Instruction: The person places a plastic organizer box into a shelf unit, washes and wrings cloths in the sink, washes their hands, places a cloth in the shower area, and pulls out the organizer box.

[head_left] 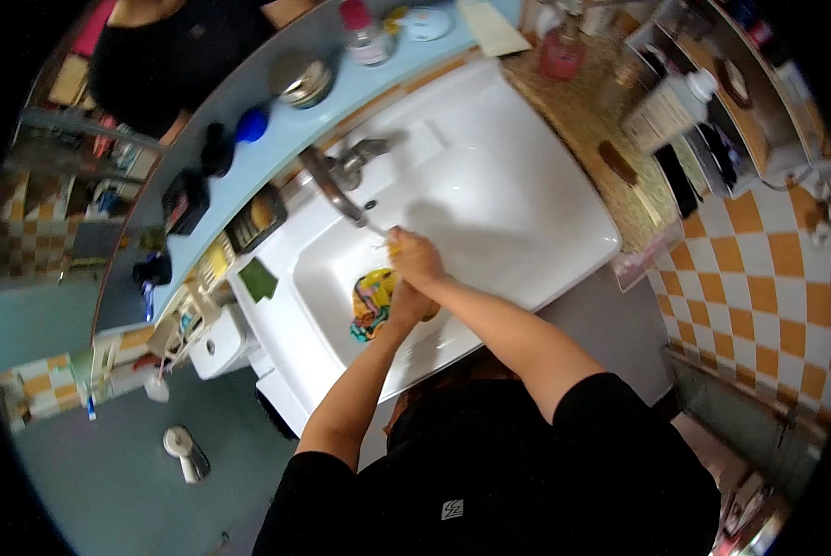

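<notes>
A white washbasin lies in front of me, with a metal faucet at its back edge. Water runs from the spout onto my right hand, whose fingers are closed with a bit of yellow cloth showing at their tips. Just below it, my left hand is closed on a bunched multicoloured cloth, mostly yellow with pink and teal patches. The cloth hangs down into the basin beside the left hand. Some blur and the overlapping hands hide the exact grip.
Behind the basin runs a pale blue shelf holding a pink-capped bottle and a round tin. A green cloth piece lies on the left rim. At right, a white bottle stands on a stone counter.
</notes>
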Tool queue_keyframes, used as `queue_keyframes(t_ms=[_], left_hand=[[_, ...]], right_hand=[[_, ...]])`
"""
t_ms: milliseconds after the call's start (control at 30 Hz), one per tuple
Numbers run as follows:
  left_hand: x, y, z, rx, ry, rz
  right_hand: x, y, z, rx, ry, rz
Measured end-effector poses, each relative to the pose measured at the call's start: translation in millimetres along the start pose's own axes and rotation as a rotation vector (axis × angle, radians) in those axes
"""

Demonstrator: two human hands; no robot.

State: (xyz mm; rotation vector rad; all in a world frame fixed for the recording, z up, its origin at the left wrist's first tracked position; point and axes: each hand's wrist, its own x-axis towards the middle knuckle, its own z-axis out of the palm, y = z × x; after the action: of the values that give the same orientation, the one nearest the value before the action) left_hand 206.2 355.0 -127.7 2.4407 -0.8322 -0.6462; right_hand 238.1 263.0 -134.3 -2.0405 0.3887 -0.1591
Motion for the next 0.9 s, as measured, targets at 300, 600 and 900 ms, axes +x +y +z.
queue_keyframes(t_ms=[300, 600, 900], left_hand=[[-93, 10, -74, -1.275, 0.265, -0.574], [-192, 10, -117, -2.015, 0.48, -0.58], [-164, 42, -84, -3.193, -0.233, 0.299]], right_hand=[[81, 12, -62, 0.032, 0.072, -0.02], [111, -65, -87, 0.705, -0.255, -0.031], [-72, -76, -7, 1.238, -0.831, 0.584]])
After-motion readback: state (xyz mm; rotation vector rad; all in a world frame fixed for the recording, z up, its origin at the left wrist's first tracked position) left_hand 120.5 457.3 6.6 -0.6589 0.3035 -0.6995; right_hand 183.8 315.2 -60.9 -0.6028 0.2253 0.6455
